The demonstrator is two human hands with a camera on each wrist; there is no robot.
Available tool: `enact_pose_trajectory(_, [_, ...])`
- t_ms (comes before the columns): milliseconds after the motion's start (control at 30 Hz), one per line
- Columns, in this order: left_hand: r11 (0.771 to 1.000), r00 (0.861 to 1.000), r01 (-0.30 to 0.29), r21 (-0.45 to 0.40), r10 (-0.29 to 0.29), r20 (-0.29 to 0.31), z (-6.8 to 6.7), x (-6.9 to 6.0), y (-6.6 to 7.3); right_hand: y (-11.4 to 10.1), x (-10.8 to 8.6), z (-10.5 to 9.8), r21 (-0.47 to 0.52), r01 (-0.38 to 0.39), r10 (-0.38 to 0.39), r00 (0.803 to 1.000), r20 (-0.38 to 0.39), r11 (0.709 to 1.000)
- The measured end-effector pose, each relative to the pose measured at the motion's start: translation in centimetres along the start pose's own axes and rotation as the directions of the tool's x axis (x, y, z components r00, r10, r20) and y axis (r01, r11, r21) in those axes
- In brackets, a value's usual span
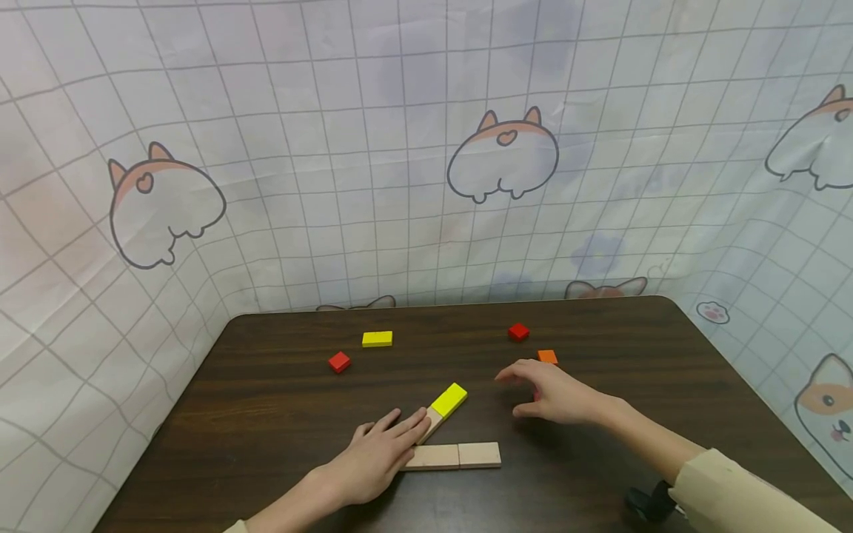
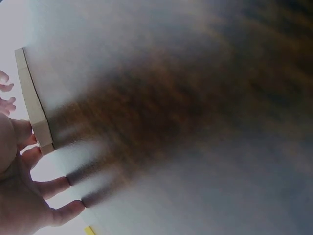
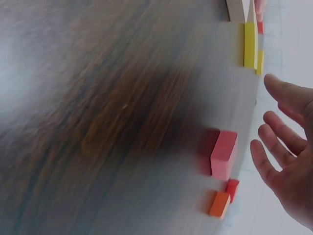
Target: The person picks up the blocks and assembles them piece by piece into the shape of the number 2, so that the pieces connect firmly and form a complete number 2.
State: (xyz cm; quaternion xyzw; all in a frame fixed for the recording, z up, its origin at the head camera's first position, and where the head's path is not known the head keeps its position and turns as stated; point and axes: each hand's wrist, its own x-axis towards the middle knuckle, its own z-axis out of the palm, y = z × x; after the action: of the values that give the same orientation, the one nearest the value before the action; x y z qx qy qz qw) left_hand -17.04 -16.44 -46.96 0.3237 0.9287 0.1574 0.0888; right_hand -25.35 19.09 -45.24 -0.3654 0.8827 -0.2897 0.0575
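My left hand (image 1: 376,457) lies over the left end of a row of plain wooden blocks (image 1: 433,457), its fingers spread and fairly straight. Those fingers also touch a slanting plain wooden block (image 1: 430,424), whose upper end meets a yellow block (image 1: 449,400). Fingertips of the left hand reach down to the tabletop in the left wrist view. My right hand (image 1: 556,391) hovers with loosely bent fingers and nothing in its grasp. Near it stands a pink block (image 3: 224,154), mostly hidden behind the hand in the head view. An orange block (image 1: 547,357) lies just beyond that hand.
Toward the back of the dark wooden table (image 1: 266,414) lie a second yellow block (image 1: 377,339), a red block (image 1: 339,362) on the left and another red block (image 1: 518,332) on the right. A black object (image 1: 649,503) is by the right sleeve. Patterned cloth (image 1: 400,244) hangs behind.
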Motion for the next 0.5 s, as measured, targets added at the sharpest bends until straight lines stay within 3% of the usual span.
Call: enact_pose_trajectory(500, [1.0,1.0,0.005,0.006,-0.005,0.004,0.0,0.0,0.0,2.1,-2.8,-0.7,-0.072,-0.004,-0.006,0.989,-0.145,0.997])
